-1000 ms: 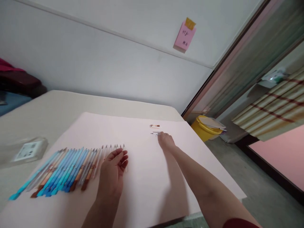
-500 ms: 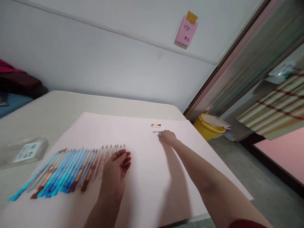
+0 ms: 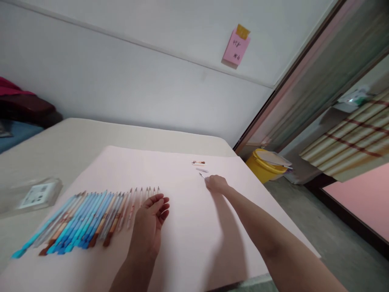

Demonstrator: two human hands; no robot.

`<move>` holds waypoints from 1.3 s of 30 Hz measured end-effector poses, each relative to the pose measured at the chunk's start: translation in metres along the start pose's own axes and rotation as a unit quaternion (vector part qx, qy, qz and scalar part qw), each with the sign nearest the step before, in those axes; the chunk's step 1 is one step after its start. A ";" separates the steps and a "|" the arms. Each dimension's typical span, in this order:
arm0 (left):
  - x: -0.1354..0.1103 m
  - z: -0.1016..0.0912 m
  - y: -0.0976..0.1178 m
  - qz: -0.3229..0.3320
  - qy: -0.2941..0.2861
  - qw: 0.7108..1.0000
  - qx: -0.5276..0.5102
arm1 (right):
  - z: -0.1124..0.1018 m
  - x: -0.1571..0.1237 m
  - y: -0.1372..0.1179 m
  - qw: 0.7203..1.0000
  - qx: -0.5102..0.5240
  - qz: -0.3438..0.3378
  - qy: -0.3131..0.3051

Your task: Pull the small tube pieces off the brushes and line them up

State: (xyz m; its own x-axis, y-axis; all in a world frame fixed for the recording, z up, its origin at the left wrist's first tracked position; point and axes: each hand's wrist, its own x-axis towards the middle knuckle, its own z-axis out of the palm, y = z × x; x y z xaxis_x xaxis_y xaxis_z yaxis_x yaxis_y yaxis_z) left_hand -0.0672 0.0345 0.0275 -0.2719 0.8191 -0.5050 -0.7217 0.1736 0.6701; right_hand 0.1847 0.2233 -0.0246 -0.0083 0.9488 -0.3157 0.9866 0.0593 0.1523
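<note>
My right hand [image 3: 216, 184] reaches over the far right part of the pink sheet, its fingers closed on a slim pen [image 3: 201, 176] whose dark tip points up and left. Just beyond it lie a short clear piece [image 3: 202, 170] and a small brown-and-white pen-like group [image 3: 199, 162]. My left hand [image 3: 152, 215] hovers palm-sideways at the right end of a row of pens [image 3: 91, 217], fingers loosely curled and apart, with nothing visible in them. The pens lie side by side, tips away from me, with blue, brown and clear barrels. My left hand covers part of the rightmost clear pens.
The pink sheet [image 3: 182, 243] covers much of the pale table [image 3: 82, 134]. A clear plastic package with a white label [image 3: 35, 195] lies at the left. A yellow bucket [image 3: 263, 165] stands on the floor beyond the right edge. A wall with a pink note [image 3: 236, 49] rises behind.
My right hand has drawn slightly nearer with the pen, away from the short clear piece, which now lies separate on the sheet. My left hand has hardly moved.
</note>
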 end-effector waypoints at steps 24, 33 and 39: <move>0.000 0.008 -0.012 -0.029 -0.029 0.999 0.026 | 0.024 -0.057 0.015 0.995 0.047 -0.011 0.090; 0.000 0.009 -0.014 -0.031 -0.028 0.999 0.029 | 0.022 -0.049 0.010 0.996 0.026 -0.014 0.083; 0.000 0.008 -0.012 -0.032 -0.028 0.999 0.028 | 0.020 -0.051 0.009 0.996 0.021 -0.013 0.080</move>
State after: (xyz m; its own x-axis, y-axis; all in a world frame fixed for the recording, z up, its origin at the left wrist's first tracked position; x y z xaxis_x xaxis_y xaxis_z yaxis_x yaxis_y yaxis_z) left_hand -0.0528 0.0368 0.0239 -0.1901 0.8340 -0.5180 -0.6992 0.2554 0.6677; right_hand 0.1977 0.1692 -0.0260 -0.0560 0.9848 -0.1642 0.9916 0.0740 0.1061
